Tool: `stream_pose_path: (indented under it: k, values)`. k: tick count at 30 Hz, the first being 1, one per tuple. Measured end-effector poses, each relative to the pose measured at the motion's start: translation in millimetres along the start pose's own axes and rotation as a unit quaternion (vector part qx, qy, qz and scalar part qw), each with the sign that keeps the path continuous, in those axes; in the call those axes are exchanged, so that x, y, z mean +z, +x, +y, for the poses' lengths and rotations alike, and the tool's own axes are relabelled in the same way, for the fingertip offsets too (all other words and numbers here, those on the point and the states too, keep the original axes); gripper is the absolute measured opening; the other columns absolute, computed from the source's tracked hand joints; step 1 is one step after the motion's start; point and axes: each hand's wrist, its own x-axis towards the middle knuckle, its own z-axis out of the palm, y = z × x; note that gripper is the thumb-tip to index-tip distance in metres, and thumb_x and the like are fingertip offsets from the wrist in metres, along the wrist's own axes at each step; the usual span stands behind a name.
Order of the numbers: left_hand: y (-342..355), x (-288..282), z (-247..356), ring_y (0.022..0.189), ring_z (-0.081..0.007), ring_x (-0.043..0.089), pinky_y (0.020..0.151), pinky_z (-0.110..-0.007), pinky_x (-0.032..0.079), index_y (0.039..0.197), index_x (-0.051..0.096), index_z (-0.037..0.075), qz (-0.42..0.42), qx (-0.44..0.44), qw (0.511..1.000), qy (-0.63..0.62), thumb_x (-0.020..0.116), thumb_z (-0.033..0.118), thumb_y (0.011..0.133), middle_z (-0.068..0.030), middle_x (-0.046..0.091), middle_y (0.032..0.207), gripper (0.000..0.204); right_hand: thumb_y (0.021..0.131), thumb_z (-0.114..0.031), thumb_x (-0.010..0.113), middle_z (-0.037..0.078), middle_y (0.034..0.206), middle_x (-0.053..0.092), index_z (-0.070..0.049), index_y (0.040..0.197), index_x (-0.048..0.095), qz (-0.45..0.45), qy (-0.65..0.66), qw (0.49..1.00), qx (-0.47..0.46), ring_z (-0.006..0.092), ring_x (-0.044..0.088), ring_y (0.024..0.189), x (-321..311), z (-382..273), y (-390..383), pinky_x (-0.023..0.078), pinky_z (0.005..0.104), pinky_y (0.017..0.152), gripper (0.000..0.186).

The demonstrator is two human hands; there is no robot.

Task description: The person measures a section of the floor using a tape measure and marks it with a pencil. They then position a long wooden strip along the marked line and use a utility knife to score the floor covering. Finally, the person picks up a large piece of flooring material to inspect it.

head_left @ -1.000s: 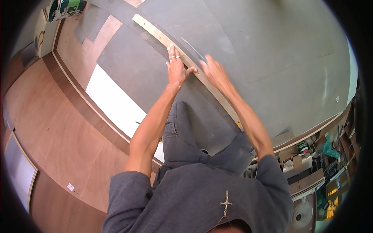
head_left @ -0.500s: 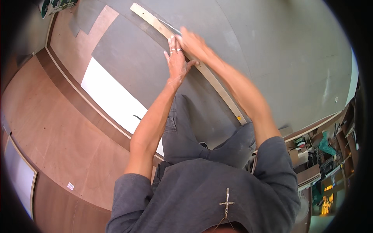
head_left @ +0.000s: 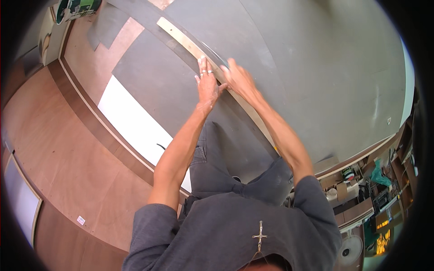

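A long pale wooden strip point(head_left: 181, 39) lies slantwise over grey sheet material point(head_left: 325, 95), running from the far left toward my right knee. My left hand point(head_left: 208, 86) rests flat on the strip, fingers stretched forward and thumb out to the right, with rings on two fingers. Just right of it, my right hand point(head_left: 238, 81) is closed around a slim tool with a thin shiny metal blade point(head_left: 214, 53). The blade points forward along the strip's right edge. The handle is hidden in my fist, and whether the tip touches the sheet I cannot tell.
A white panel point(head_left: 131, 118) and a reddish-brown wooden surface point(head_left: 90, 153) are at left. A green bucket point(head_left: 79, 9) stands at the far left. On the right are shelves cluttered with tools, a green cloth point(head_left: 381, 175) and a round fan point(head_left: 351, 249).
My right hand has slid toward me along the strip's right edge with the bladed tool. My left hand keeps its place on the strip. The view has shifted slightly.
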Motion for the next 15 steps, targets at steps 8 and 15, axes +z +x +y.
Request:
stream_pose_path:
  k: [8,15]
  values:
    - [-2,-7,6,0.157,-0.0424,0.016,0.114,-0.077,0.029,0.157,0.029,0.002,0.019,0.012,0.999,-0.04,0.095,0.017,0.069,-0.015,0.013,0.171,0.111,0.104,-0.036,0.054,0.029,0.094,0.073,0.001,0.109,0.053,0.014,-0.002,0.998,-0.054,0.0477,0.071,0.092,40,-74,137,0.055,0.057,0.082,0.038]
    - [1,8,-5,0.16,-0.0339,0.011,0.118,-0.07,0.03,0.16,0.023,-0.003,0.01,0.013,1.0,0.012,0.096,0.032,0.064,-0.0125,0.013,0.173,0.126,0.105,-0.033,0.055,0.029,0.083,0.068,-0.001,0.111,0.049,-0.014,-0.038,0.998,-0.055,0.0513,0.066,0.079,22,11,25,0.05,0.0592,0.066,0.033]
